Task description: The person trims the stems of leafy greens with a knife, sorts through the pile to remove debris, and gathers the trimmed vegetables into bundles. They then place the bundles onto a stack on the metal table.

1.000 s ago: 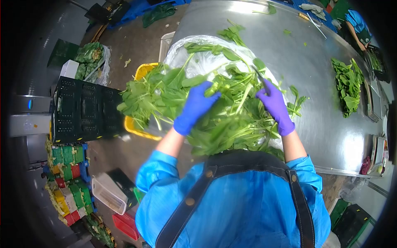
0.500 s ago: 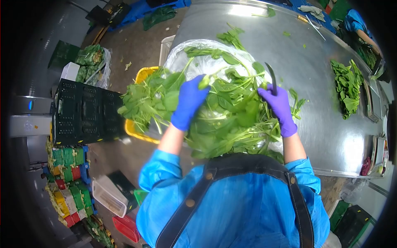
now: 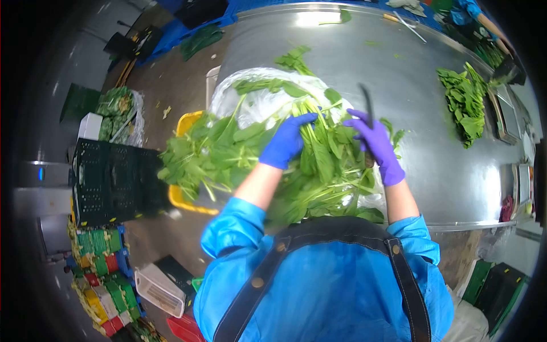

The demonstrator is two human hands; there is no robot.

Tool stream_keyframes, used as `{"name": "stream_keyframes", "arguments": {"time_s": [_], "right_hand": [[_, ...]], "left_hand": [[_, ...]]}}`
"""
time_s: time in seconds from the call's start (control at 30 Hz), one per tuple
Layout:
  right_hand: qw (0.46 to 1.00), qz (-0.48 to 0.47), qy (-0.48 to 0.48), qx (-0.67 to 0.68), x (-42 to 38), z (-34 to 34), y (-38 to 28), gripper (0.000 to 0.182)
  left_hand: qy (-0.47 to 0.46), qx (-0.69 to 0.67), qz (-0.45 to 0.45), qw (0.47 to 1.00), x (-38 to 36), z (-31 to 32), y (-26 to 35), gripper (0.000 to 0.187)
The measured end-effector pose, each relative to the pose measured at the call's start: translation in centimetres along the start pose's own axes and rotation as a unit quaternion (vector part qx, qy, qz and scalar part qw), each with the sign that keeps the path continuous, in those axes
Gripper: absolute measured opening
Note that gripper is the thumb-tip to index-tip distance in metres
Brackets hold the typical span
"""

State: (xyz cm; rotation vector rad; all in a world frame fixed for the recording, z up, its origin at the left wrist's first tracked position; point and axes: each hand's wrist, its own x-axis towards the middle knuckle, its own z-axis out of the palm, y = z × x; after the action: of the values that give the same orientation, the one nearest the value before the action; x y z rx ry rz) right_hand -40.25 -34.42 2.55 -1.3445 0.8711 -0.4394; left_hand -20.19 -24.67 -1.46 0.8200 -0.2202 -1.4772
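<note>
My left hand [image 3: 285,141], in a blue glove, grips the stems of a bunch of leafy greens [image 3: 320,154], whose leaves hang toward me. Just to its right, my right hand [image 3: 378,145], in a purple glove, has a knife [image 3: 368,108] tucked against the palm. The dark, slightly curved blade points away from me, and the fingers reach out toward the bunch. Below both hands lies a heap of loose greens [image 3: 310,196], partly on a clear plastic bag [image 3: 225,98]. More leaves spill over a yellow crate [image 3: 178,196] at the left.
The metal table [image 3: 444,182] extends right and away from me. Another pile of greens [image 3: 464,105] lies at its right side, near a scale-like tray [image 3: 507,117]. A dark green crate stack [image 3: 111,179] stands at the left. A co-worker's arm [image 3: 490,25] shows at the top right.
My left hand has moved right and now holds a bunch upright by its stems. The right hand's fingers have opened outward around the knife. The camera view has shifted slightly.
</note>
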Motion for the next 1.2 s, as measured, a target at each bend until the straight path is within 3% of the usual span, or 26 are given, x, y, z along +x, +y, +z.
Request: {"name": "stream_keyframes", "arguments": {"time_s": [0.1, 0.23, 0.33, 0.4, 0.47, 0.5, 0.63, 0.7, 0.73, 0.77, 0.8, 0.83, 0.87, 0.9, 0.93, 0.97, 1.0, 1.03, 1.07, 1.1, 1.13, 1.2], "right_hand": [[0.995, -0.089, -0.04, -0.035, 0.9, -0.6, 4.6, 0.069], [0.977, -0.107, 0.027, -0.182, -1.0, -2.7, 4.8, 0.085], [0.994, -0.104, 0.039, 0.016, 0.5, -8.0, 8.8, 0.076], [0.99, -0.09, 0.048, 0.093, 0.6, -12.7, 9.2, 0.072], [0.956, -0.041, 0.11, 0.268, 0.7, -18.4, 9.4, 0.055], [0.947, -0.021, 0.176, 0.267, 1.6, -22.2, 10.2, 0.037], [0.869, -0.091, 0.437, 0.213, 6.7, -40.2, 13.4, 0.024], [0.837, -0.116, 0.51, 0.158, 8.6, -47.3, 13.1, 0.022], [0.84, -0.119, 0.508, 0.148, 8.9, -48.9, 11.3, 0.025], [0.868, -0.056, 0.463, -0.167, 10.0, -55.2, 14.8, 0.037], [0.843, -0.126, 0.512, -0.11, 11.5, -55.7, 15.0, 0.05], [0.811, 0.038, 0.516, -0.273, 12.1, -57.1, 14.7, 0.082], [0.763, 0.02, 0.54, -0.354, 12.3, -54.0, 13.2, 0.08], [0.772, -0.124, 0.521, -0.344, 12.5, -51.4, 13.6, 0.071], [0.811, -0.134, 0.457, -0.34, 12.7, -47.7, 14.0, 0.065], [0.841, -0.142, 0.397, -0.339, 11.9, -44.5, 14.3, 0.06], [0.823, -0.289, 0.32, -0.371, 13.2, -43.1, 19.2, 0.051], [0.953, -0.018, 0.223, -0.204, 12.7, -39.9, 21.3, 0.045], [0.982, 0.057, 0.179, 0.03, 9.0, -30.3, 15.9, 0.044], [0.984, 0.126, 0.123, -0.004, 8.5, -27.7, 17.1, 0.047], [0.985, 0.131, 0.1, 0.043, 7.6, -24.9, 17.8, 0.048], [0.974, 0.134, 0.067, 0.168, 6.9, -20.2, 19.3, 0.047]], "left_hand": [[-0.013, -0.001, -0.033, 0.999, 2.7, 2.2, -2.4, 0.03], [0.067, -0.018, -0.062, 0.996, 6.9, 6.1, -6.8, 0.025], [0.032, -0.048, -0.058, 0.997, 9.0, 9.9, -10.3, 0.028], [0.009, 0.032, -0.048, 0.998, 10.2, 11.7, -12.2, 0.037], [0.029, 0.109, -0.029, 0.993, 10.8, 12.2, -14.0, 0.042], [0.057, 0.182, -0.004, 0.982, 10.9, 12.3, -14.8, 0.047], [-0.034, 0.341, -0.068, 0.937, 9.0, 10.1, -17.3, 0.051], [-0.039, 0.459, -0.072, 0.885, 6.9, 9.1, -20.0, 0.053], [-0.109, 0.523, -0.022, 0.845, 6.0, 8.6, -21.3, 0.054], [-0.165, 0.584, 0.025, 0.794, 5.0, 8.0, -22.4, 0.055], [-0.193, 0.579, 0.044, 0.791, 4.1, 6.9, -23.8, 0.061], [-0.264, 0.702, 0.174, 0.638, 4.7, 1.6, -28.0, 0.063], [-0.24, 0.74, 0.138, 0.613, 3.6, 2.8, -27.4, 0.06], [-0.22, 0.773, 0.101, 0.587, 3.4, 4.0, -25.9, 0.058], [-0.177, 0.779, 0.095, 0.593, 3.1, 3.5, -25.7, 0.058], [-0.213, 0.805, 0.118, 0.542, 2.6, 2.7, -25.8, 0.057], [-0.255, 0.826, 0.139, 0.483, 2.3, 2.1, -25.9, 0.057], [-0.234, 0.832, 0.138, 0.484, 1.9, 1.5, -26.3, 0.057], [-0.232, 0.85, 0.191, 0.433, 1.3, 1.0, -26.9, 0.057], [-0.228, 0.864, 0.242, 0.378, 0.8, 0.5, -27.0, 0.057], [-0.241, 0.856, 0.204, 0.408, 0.2, 1.1, -25.9, 0.05], [-0.237, 0.853, 0.233, 0.401, -0.3, -2.4, -27.2, 0.047]]}}
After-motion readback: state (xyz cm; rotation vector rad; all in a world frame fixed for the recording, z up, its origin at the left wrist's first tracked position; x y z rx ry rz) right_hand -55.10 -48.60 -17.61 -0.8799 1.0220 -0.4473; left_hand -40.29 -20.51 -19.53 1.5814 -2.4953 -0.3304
